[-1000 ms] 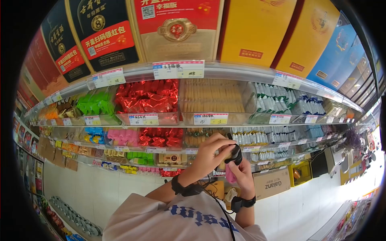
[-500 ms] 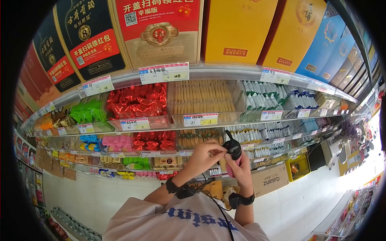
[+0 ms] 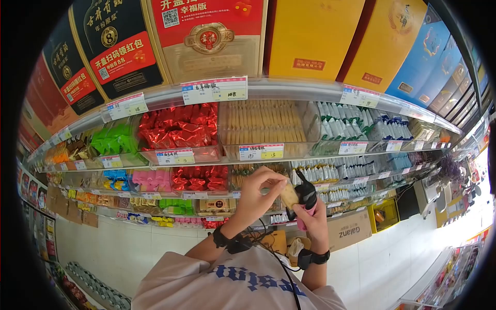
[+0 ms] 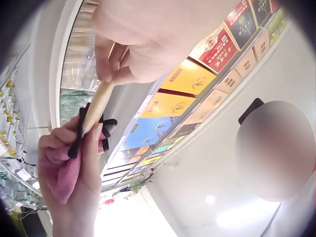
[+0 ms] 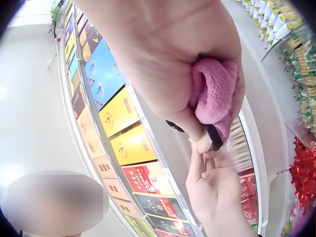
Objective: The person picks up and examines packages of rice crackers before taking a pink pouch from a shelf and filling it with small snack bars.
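Observation:
In the head view my left hand [image 3: 258,191] pinches one end of a flat, pale yellow biscuit [image 3: 289,196] between thumb and fingertips. Its other end sits against a black item with a thin loop [image 3: 307,194], whose kind I cannot tell. My right hand [image 3: 316,222] grips a fuzzy pink cloth [image 5: 217,96] together with the black item. The left wrist view shows the biscuit edge-on, spanning from my left fingertips to my right thumb. Most of the cloth is wrapped inside my right palm. Both hands are held up before the lower snack shelves.
Ahead, a clear bin of pale wrapped bars [image 3: 266,124] stands beside red foil packets [image 3: 178,126]. Tall boxes [image 3: 312,41] line the top shelf, with price tags along its edge. A cardboard carton [image 3: 351,232] and yellow crate [image 3: 383,217] stand low at the right. Cables hang by the wrists.
My left hand has drawn back a little from the black item, and the biscuit now shows plainly between the hands. The right hand keeps its grip on the cloth.

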The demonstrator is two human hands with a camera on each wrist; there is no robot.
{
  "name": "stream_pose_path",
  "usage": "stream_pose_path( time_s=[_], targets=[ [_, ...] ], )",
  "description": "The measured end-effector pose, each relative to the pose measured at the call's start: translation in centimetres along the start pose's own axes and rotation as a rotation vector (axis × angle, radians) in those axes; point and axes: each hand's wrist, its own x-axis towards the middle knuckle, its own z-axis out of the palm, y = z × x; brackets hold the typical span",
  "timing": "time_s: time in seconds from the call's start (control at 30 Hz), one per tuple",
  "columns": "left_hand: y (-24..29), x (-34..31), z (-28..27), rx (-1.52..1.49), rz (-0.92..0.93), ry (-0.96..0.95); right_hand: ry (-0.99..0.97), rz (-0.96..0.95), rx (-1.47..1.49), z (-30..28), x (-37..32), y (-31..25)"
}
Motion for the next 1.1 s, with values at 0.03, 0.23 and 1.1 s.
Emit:
stream_pose_path(
  time_s=[0.03,0.23,1.1],
  targets=[
    [-0.1,0.0,0.0,-0.039,-0.038,-0.023,0.032,-0.031,-0.026,-0.2,0.0,0.1],
    [-0.4,0.2,-0.1,-0.281,-0.281,-0.182,0.078,-0.040,-0.013,-0.9,-0.4,-0.1],
    [-1.3,-0.3,1.2,-0.005,-0.231,-0.142,0.521,-0.073,0.149,-4.4,-0.2,2.2]
  ],
)
